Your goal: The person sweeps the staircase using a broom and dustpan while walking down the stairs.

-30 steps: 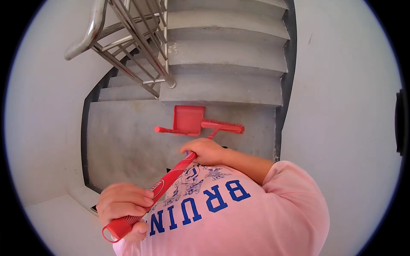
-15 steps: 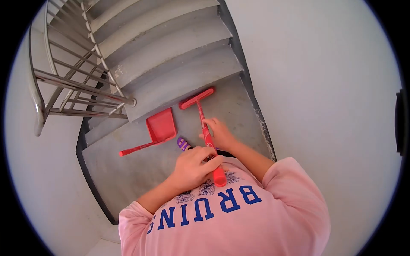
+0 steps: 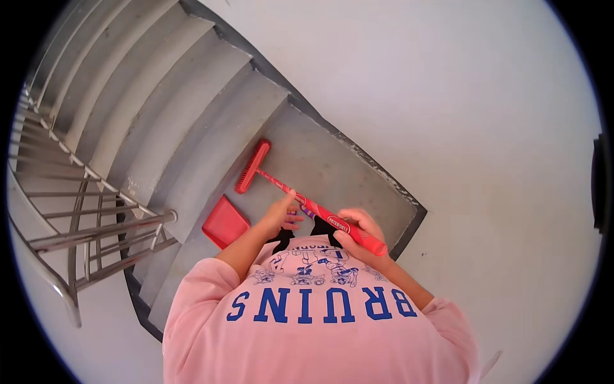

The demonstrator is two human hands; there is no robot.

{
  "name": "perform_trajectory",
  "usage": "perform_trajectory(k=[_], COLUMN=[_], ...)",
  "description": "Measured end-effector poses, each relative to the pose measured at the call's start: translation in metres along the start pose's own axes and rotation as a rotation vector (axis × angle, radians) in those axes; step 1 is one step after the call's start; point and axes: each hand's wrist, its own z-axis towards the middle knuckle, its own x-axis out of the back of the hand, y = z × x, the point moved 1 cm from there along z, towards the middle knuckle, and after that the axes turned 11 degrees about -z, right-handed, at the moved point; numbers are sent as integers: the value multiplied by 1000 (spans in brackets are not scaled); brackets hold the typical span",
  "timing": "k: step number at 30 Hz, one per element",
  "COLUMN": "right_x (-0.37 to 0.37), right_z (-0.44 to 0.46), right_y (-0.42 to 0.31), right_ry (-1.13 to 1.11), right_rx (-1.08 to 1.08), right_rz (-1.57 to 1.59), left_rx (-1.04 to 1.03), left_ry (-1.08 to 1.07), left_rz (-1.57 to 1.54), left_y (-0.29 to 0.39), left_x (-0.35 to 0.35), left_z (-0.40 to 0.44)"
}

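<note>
Red broom (image 3: pixel 325 214) on a slant, head down on the landing (image 3: pixel 339 166), handle rising rightward. At far left, metal railing (image 3: pixel 102 232), then gray steps (image 3: pixel 173 109). Next, red dustpan (image 3: pixel 227 221) on the floor, partly behind the left forearm (image 3: pixel 246 246). Left hand (image 3: pixel 279 214) partway along the handle, fingers loosely parted, not closed round it. Right hand (image 3: pixel 364 223) wrapped round the top end, where the left was half a second ago: hands swapped over, main hold seemingly now with the right.

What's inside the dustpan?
Inside the dustpan, only its bare red surface shows; any fine dust is too small to tell. Whatever lies just beyond its lower edge is covered by the left forearm.
</note>
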Motion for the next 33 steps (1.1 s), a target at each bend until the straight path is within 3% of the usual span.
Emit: perform_trajectory(k=[4, 7, 15, 27, 33], right_x=[-26, -33, -27, 18, 44], right_z=[-28, -44, -108, -247, -275], right_y=[-25, -37, -22, 13, 8], right_ry=[308, 302, 481, 738, 752], right_rx=[-56, -71, -344, -390, -195], right_rz=[67, -25, 293, 116, -108], left_rx=[121, 131, 214, 270, 230], left_ry=[-29, -39, -27, -143, -91], left_rz=[-74, -40, 113, 262, 239], left_y=[-10, -27, -66, -187, -220], left_x=[24, 37, 7, -94, -149], left_z=[40, 66, 81, 69, 50])
